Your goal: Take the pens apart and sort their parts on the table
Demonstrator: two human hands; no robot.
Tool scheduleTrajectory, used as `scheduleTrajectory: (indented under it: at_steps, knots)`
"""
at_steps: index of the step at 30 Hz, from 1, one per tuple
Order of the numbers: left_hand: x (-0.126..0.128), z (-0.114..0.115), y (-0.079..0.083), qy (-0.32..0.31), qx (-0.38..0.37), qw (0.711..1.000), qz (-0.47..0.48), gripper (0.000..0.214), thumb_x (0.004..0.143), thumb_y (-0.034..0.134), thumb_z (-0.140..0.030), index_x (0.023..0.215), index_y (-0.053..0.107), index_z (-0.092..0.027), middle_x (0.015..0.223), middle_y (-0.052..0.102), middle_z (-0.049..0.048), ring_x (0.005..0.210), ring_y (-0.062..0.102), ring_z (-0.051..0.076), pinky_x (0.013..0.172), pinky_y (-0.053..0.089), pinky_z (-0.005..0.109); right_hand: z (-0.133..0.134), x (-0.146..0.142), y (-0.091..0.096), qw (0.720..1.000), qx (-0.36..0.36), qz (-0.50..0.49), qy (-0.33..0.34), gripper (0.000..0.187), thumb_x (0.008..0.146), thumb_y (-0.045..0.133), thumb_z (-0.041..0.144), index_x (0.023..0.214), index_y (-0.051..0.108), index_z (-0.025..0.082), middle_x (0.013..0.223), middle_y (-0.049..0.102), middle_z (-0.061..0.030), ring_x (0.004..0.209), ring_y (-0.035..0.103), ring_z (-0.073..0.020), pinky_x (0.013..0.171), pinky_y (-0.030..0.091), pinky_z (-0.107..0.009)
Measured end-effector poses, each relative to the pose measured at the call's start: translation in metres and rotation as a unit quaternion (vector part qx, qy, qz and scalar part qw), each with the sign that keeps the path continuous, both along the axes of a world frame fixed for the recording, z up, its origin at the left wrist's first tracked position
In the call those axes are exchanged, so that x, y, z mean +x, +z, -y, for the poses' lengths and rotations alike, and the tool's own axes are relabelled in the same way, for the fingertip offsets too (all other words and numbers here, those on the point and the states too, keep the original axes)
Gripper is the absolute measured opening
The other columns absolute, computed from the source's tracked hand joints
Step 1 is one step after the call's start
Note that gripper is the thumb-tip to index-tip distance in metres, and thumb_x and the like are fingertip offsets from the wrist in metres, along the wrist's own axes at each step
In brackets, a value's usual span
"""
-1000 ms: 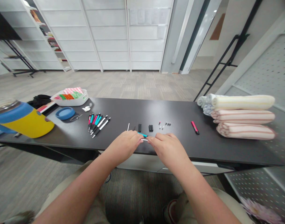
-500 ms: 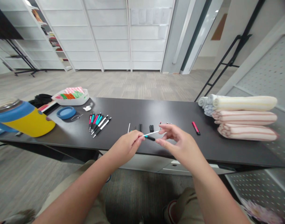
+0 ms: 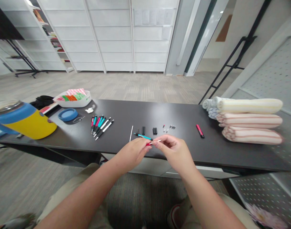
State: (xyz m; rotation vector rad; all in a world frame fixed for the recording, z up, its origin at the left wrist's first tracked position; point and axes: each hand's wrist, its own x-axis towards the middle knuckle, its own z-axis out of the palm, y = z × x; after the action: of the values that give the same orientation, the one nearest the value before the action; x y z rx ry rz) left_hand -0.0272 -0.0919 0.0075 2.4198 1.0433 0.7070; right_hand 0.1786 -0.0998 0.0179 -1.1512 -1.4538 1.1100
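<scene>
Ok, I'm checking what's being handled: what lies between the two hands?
In the head view, a thin red-and-white pen part spans the gap, pinched by the left hand and right hand; a teal-and-black pen lies just beyond it.

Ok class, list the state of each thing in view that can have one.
left hand, closed on the teal pen
right hand, pinching a thin white rod
teal pen, held off the table
thin white rod, red-ended, held
black pen parts, lying apart
row of pens, lying side by side
pink pen, lying alone
towels, rolled and stacked
</scene>
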Motion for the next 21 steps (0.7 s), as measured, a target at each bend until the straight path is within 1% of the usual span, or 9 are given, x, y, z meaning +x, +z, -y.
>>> scheduleTrajectory:
  at_steps: [4, 7, 12, 15, 17, 21]
  knots:
    - [0.0001, -0.0008, 0.0007, -0.001, 0.014, 1.000, 0.000, 0.023, 0.108, 0.041, -0.027, 0.112, 0.061, -0.017, 0.106, 0.070, 0.0086, 0.096, 0.065, 0.021, 0.085, 0.050, 0.033, 0.0001, 0.0033, 0.0019, 0.999, 0.014, 0.024, 0.016, 0.026, 0.086, 0.076, 0.046, 0.087, 0.078, 0.020, 0.078, 0.077, -0.0036, 0.070, 0.066, -0.0175, 0.064, 0.050, -0.028]
    - [0.0003, -0.0011, -0.0002, -0.005, 0.021, 1.000, -0.006, 0.023, 0.108, 0.040, -0.027, 0.113, 0.060, -0.017, 0.108, 0.070, 0.0087, 0.099, 0.065, 0.022, 0.088, 0.051, 0.034, 0.0001, 0.0059, 0.0018, 0.997, 0.036, 0.073, 0.015, 0.023, 0.089, 0.073, 0.043, 0.089, 0.079, 0.021, 0.078, 0.077, -0.0026, 0.069, 0.067, -0.0177, 0.064, 0.049, -0.028]
    - [0.0015, -0.0005, 0.0000, -0.005, 0.019, 1.000, -0.005, 0.022, 0.108, 0.040, -0.027, 0.114, 0.060, -0.018, 0.109, 0.070, 0.0087, 0.098, 0.066, 0.021, 0.088, 0.052, 0.034, 0.0024, 0.0059, 0.0038, 0.980, 0.115, 0.161, -0.010, 0.016, 0.094, 0.070, 0.038, 0.091, 0.080, 0.025, 0.086, 0.080, -0.0018, 0.077, 0.071, -0.0197, 0.073, 0.051, -0.030]
    - [0.0021, -0.0004, 0.0006, 0.000, 0.018, 1.000, -0.005, 0.022, 0.108, 0.040, -0.027, 0.113, 0.060, -0.018, 0.109, 0.070, 0.0093, 0.097, 0.066, 0.021, 0.087, 0.052, 0.034, 0.0036, 0.0041, 0.0052, 0.973, 0.146, 0.179, -0.021, 0.015, 0.094, 0.069, 0.036, 0.092, 0.079, 0.026, 0.090, 0.080, -0.0020, 0.081, 0.072, -0.0200, 0.076, 0.051, -0.030]
    - [0.0019, -0.0007, -0.0006, -0.002, 0.021, 1.000, -0.008, 0.022, 0.108, 0.041, -0.026, 0.114, 0.060, -0.018, 0.109, 0.071, 0.0094, 0.098, 0.066, 0.021, 0.088, 0.052, 0.034, 0.0030, 0.0038, 0.0048, 0.976, 0.133, 0.171, -0.014, 0.016, 0.094, 0.069, 0.037, 0.091, 0.079, 0.026, 0.088, 0.079, -0.0025, 0.079, 0.071, -0.0198, 0.075, 0.051, -0.031]
    - [0.0015, -0.0011, -0.0045, -0.010, 0.025, 1.000, -0.008, 0.021, 0.108, 0.041, -0.027, 0.114, 0.060, -0.018, 0.109, 0.071, 0.0092, 0.098, 0.066, 0.021, 0.089, 0.053, 0.035, -0.0003, 0.0048, 0.0016, 0.987, 0.082, 0.134, 0.009, 0.018, 0.093, 0.071, 0.039, 0.089, 0.079, 0.024, 0.083, 0.077, -0.0031, 0.075, 0.068, -0.0192, 0.069, 0.050, -0.030]
